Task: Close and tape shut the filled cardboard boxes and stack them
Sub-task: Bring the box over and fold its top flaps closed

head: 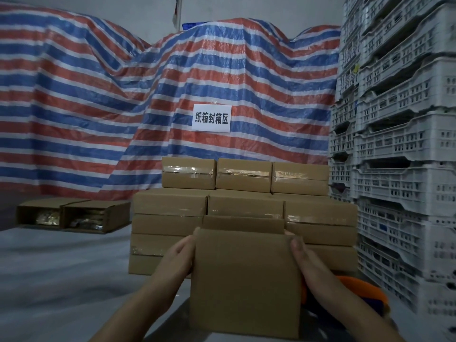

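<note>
Both hands, left (178,253) and right (304,257), clamp the sides of an unsealed box (244,280) just before the stack (244,206), likely steadying its flaps for taping, dispenser (362,292) beside it.

A red, white and blue striped tarpaulin (98,99) drapes across the far side, with a white paper sign (211,118) of black characters fixed to it. White slotted plastic crates (399,134) stand stacked high at the right.

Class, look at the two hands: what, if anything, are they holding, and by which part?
Both grip one cardboard box: left hand on its left side, right hand on its right side, near the top.
</note>
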Tool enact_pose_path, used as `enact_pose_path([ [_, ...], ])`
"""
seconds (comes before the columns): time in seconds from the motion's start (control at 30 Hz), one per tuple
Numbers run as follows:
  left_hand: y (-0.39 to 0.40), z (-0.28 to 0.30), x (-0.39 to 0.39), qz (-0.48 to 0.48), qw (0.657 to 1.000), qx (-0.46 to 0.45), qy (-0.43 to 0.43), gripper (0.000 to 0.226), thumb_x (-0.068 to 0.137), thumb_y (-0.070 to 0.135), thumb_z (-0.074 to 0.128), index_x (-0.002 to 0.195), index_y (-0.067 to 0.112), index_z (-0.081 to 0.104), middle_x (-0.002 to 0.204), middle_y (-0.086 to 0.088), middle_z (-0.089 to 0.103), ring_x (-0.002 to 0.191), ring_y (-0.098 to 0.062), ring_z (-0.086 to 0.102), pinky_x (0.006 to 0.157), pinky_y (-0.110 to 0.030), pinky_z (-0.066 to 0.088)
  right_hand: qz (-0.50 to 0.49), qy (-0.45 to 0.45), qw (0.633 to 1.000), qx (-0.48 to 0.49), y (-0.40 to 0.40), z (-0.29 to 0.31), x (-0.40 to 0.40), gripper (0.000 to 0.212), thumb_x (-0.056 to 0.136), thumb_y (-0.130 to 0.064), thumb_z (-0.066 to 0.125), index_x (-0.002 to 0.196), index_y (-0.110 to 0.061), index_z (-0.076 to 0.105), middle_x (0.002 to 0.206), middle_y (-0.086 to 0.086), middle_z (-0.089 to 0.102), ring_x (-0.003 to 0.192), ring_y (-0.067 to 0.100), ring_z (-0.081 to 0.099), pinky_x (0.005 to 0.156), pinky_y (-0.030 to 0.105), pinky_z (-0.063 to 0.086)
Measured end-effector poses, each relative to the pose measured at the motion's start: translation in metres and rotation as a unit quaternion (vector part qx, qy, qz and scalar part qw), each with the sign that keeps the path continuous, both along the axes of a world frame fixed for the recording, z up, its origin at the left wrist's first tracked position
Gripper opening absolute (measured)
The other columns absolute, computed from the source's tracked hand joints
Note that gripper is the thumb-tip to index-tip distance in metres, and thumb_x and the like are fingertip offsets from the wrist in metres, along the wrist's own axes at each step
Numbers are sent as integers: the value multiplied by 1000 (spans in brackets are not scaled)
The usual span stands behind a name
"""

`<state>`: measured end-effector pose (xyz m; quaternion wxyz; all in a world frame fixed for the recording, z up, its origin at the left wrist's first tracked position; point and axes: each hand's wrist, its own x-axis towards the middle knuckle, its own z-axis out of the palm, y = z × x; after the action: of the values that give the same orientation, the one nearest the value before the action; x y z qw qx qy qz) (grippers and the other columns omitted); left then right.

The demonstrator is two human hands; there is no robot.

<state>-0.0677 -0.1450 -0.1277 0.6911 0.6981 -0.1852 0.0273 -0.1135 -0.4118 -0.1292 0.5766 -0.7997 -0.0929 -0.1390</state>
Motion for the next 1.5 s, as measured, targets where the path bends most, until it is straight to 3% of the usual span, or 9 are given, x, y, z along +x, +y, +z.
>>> enact_pose_path([
  [0.17,7,3,3,-24,1000,-4,7,69,70,75,34,111,30,66,111,4,73,108,-15,65,96,-38,48,-9,-4,1000,1,7,2,-4,107,55,-102,45,144,-43,42,139,-11,56,126,10,55,111,38,42],
  [0.3,5,3,4,-15,1000,8,-3,58,69,71,51,105,29,67,102,5,74,101,-15,68,89,-34,50,-13,8,1000,-1,4,8,-4,68,77,-74,47,136,-40,52,132,-17,56,119,3,54,93,23,43],
  [0.43,4,4,8,-3,1000,29,-7,33,89,45,59,97,17,73,100,-8,73,90,-20,68,80,-32,49,-5,11,1000,24,-2,14,3,11,93,-30,66,99,-36,72,123,-1,61,112,15,58,93,32,43],
  [0.63,-1,-5,15,21,999,-40,-1,15,91,20,63,107,20,61,110,-7,65,102,-28,61,94,-46,47,-21,-4,991,133,2,3,13,48,84,-17,74,123,-32,50,130,-4,52,117,22,56,92,36,48],
  [0.8,-4,-8,20,5,995,-89,-48,47,93,12,61,124,44,46,120,25,52,112,2,50,87,-22,41,-3,3,993,117,1,5,13,56,88,-19,73,130,-45,46,134,-5,51,121,20,56,107,44,45],
  [1.0,-5,-9,23,4,996,-69,-63,58,94,10,58,130,52,42,120,29,50,113,4,49,94,-24,39,15,0,995,97,2,10,7,64,73,-37,76,118,-69,44,126,-16,48,115,11,54,92,34,47],
  [1.1,-4,-7,18,16,996,-54,-63,50,95,11,57,124,50,50,113,27,58,103,5,57,84,-22,45,15,-2,996,83,1,9,6,59,82,-35,74,118,-73,48,126,-17,46,117,11,51,100,39,45],
  [1.3,0,-7,17,64,995,-18,-78,13,93,11,58,88,8,70,100,17,72,90,4,63,77,-23,39,-24,-40,998,48,4,8,2,21,94,-18,65,92,-30,82,115,-11,67,114,8,58,87,24,41],
  [1.5,6,8,19,68,988,106,-93,11,94,13,59,87,9,67,103,8,70,96,-1,63,80,-24,46,-38,-49,996,63,11,10,-1,19,94,-12,64,97,-21,81,124,-12,63,115,0,53,85,17,39],
])
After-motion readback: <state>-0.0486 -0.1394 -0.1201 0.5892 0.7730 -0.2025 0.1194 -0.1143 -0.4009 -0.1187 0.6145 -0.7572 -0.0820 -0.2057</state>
